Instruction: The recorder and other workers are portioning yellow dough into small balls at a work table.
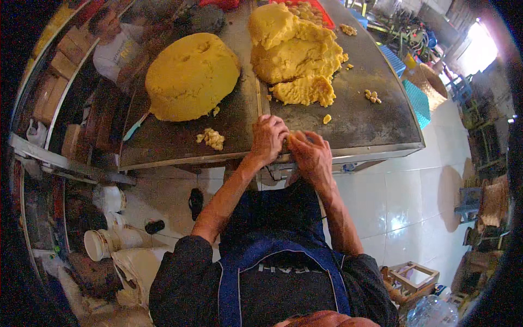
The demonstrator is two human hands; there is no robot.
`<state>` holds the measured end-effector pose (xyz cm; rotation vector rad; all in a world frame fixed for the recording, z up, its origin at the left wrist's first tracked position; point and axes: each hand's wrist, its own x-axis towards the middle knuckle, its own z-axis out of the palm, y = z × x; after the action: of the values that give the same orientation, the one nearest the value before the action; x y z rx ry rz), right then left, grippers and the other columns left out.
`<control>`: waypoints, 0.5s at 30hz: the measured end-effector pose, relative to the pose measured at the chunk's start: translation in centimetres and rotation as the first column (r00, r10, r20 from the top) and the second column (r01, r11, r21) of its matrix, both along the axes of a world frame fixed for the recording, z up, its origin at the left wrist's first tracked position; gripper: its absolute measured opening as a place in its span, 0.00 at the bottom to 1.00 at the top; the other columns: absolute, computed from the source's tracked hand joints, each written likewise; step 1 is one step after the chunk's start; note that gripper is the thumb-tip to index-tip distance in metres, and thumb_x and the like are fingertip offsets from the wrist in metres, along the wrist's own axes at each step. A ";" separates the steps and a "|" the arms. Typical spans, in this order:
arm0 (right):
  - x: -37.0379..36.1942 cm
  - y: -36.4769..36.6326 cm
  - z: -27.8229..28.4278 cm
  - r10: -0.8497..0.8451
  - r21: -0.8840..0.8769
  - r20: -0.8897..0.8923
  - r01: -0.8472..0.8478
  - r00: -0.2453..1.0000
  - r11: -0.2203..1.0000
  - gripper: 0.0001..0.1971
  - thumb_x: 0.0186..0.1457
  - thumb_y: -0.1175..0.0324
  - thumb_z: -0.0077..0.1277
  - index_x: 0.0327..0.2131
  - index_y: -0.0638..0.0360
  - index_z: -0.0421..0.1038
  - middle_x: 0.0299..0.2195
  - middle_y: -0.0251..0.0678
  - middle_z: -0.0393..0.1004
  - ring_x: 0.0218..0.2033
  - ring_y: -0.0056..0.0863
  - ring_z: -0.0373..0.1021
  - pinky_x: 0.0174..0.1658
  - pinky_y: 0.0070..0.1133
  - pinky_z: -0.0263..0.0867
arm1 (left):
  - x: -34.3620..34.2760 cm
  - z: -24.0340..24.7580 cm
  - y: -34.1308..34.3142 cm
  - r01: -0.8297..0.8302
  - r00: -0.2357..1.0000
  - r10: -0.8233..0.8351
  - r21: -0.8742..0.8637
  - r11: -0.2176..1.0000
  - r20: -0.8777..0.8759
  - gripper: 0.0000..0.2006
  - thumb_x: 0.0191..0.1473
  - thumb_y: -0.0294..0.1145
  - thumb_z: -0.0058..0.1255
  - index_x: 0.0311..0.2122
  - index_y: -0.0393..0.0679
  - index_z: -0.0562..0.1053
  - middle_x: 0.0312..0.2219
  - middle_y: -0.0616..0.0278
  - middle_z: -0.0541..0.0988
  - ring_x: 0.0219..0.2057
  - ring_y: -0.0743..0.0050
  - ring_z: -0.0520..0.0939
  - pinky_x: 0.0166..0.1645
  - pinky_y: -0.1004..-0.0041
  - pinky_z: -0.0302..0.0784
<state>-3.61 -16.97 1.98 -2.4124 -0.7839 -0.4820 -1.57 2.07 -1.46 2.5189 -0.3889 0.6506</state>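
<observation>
At the near edge of the metal-topped table [348, 125], my left hand [268, 138] and my right hand [312, 156] meet with curled fingers. A small piece of yellow dough [291, 139] shows in part between them, mostly covered by the fingers. Just beyond my hands lies a large torn mass of yellow dough [297, 54], with a small crumb [327, 119] in front of it. A big smooth mound of yellow dough [192, 76] rests to the left. Near it are a clump of pale small pieces [211, 139] and a tool with a light-blue handle [135, 128].
A red tray [324, 12] of small round pieces stands at the far side. More pale pieces [372, 96] lie to the right. Beyond the table's left side is another person [117, 52]. White buckets [98, 244] stand on the floor at left, a wooden frame [412, 276] at lower right.
</observation>
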 end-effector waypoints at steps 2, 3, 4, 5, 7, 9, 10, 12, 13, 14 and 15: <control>0.7 -0.3 0.5 0.002 0.021 -0.021 -0.001 1.000 1.000 0.14 0.52 0.59 0.62 0.41 0.52 0.80 0.52 0.36 0.77 0.53 0.39 0.69 0.53 0.34 0.65 | 0.1 -0.6 -0.3 0.013 0.992 -0.015 0.015 1.000 0.127 0.07 0.52 0.24 0.55 0.38 0.38 0.74 0.36 0.55 0.79 0.43 0.50 0.76 0.50 0.57 0.70; 1.2 -0.4 0.6 -0.001 0.111 -0.101 0.012 0.995 0.994 0.13 0.51 0.58 0.63 0.37 0.53 0.81 0.51 0.38 0.77 0.55 0.42 0.68 0.55 0.35 0.64 | 0.0 -1.0 -0.6 0.036 0.994 -0.037 0.010 0.999 0.103 0.07 0.52 0.24 0.55 0.38 0.38 0.74 0.36 0.55 0.79 0.43 0.50 0.76 0.50 0.57 0.70; 1.5 -0.5 0.6 0.005 0.088 -0.123 0.006 0.992 0.996 0.13 0.51 0.58 0.63 0.37 0.53 0.81 0.51 0.38 0.77 0.55 0.42 0.68 0.55 0.35 0.64 | -0.4 -1.4 -0.8 0.122 0.992 -0.124 -0.236 0.964 0.005 0.09 0.53 0.23 0.53 0.40 0.38 0.72 0.37 0.54 0.79 0.43 0.50 0.76 0.49 0.56 0.71; 1.8 -0.5 0.6 0.008 0.108 -0.150 0.009 0.989 0.994 0.13 0.49 0.60 0.64 0.37 0.55 0.80 0.49 0.38 0.78 0.53 0.39 0.70 0.53 0.33 0.66 | -0.6 -1.7 -1.0 0.123 0.963 -0.218 -0.464 0.877 -0.158 0.10 0.55 0.22 0.52 0.43 0.38 0.70 0.37 0.53 0.78 0.42 0.50 0.77 0.48 0.54 0.72; 2.2 -0.7 0.5 0.018 0.128 -0.173 0.005 0.985 0.992 0.14 0.48 0.62 0.66 0.37 0.57 0.80 0.46 0.39 0.79 0.50 0.37 0.72 0.52 0.31 0.67 | -1.0 -1.8 -1.1 0.176 0.961 -0.273 -0.664 0.727 -0.045 0.12 0.56 0.21 0.50 0.46 0.38 0.68 0.37 0.52 0.78 0.41 0.47 0.78 0.47 0.55 0.73; 2.2 -1.0 0.5 0.152 0.349 -0.533 0.052 0.832 0.936 0.15 0.45 0.67 0.69 0.37 0.61 0.79 0.38 0.37 0.81 0.42 0.27 0.76 0.46 0.25 0.71 | -1.3 -1.4 -0.8 0.168 0.952 -0.305 -0.822 0.544 -0.007 0.14 0.57 0.21 0.49 0.49 0.38 0.66 0.36 0.50 0.78 0.39 0.45 0.79 0.45 0.55 0.75; 2.0 -1.1 0.5 0.155 0.346 -0.532 0.047 0.833 0.937 0.15 0.45 0.67 0.69 0.37 0.61 0.79 0.38 0.37 0.81 0.42 0.27 0.76 0.46 0.25 0.71 | -1.2 -0.8 -0.6 0.045 0.983 -0.178 -0.869 0.492 -0.050 0.13 0.57 0.22 0.50 0.47 0.37 0.68 0.37 0.49 0.78 0.39 0.46 0.81 0.44 0.56 0.76; 1.4 -1.0 0.7 0.422 0.693 -0.437 -0.002 0.794 0.721 0.15 0.51 0.65 0.66 0.39 0.63 0.78 0.34 0.38 0.82 0.34 0.27 0.78 0.41 0.26 0.73 | -1.1 0.3 0.0 -0.066 0.994 -0.047 -0.905 0.421 -0.095 0.11 0.57 0.24 0.52 0.45 0.36 0.69 0.38 0.48 0.79 0.38 0.47 0.83 0.43 0.58 0.77; 1.2 -0.8 0.8 0.423 0.677 -0.526 0.062 0.738 0.734 0.11 0.52 0.69 0.65 0.38 0.63 0.79 0.34 0.36 0.82 0.37 0.20 0.76 0.42 0.22 0.73 | -1.2 0.8 0.0 0.035 0.983 -0.147 -0.677 0.735 -0.109 0.12 0.54 0.24 0.55 0.44 0.35 0.71 0.37 0.49 0.79 0.38 0.51 0.83 0.43 0.61 0.78; 0.9 -0.5 0.8 0.445 0.685 -0.514 0.040 0.733 0.727 0.11 0.52 0.69 0.65 0.38 0.63 0.79 0.34 0.36 0.82 0.37 0.20 0.76 0.42 0.22 0.73 | -1.2 1.2 0.1 0.163 0.959 -0.231 -0.349 0.923 -0.163 0.13 0.51 0.25 0.58 0.42 0.35 0.73 0.37 0.49 0.80 0.38 0.55 0.84 0.43 0.64 0.78; 0.7 0.0 0.8 0.353 0.632 -0.540 0.091 0.764 0.770 0.10 0.51 0.70 0.65 0.37 0.63 0.79 0.35 0.36 0.82 0.37 0.20 0.76 0.43 0.22 0.73 | -1.0 1.5 -0.4 0.271 0.919 -0.335 -0.281 0.921 -0.210 0.15 0.45 0.26 0.62 0.41 0.35 0.76 0.35 0.50 0.82 0.38 0.63 0.84 0.43 0.65 0.78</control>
<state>-2.96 -16.98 2.79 -1.6718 -0.3889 0.1529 -2.60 1.66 0.05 2.2023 -0.5557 0.2318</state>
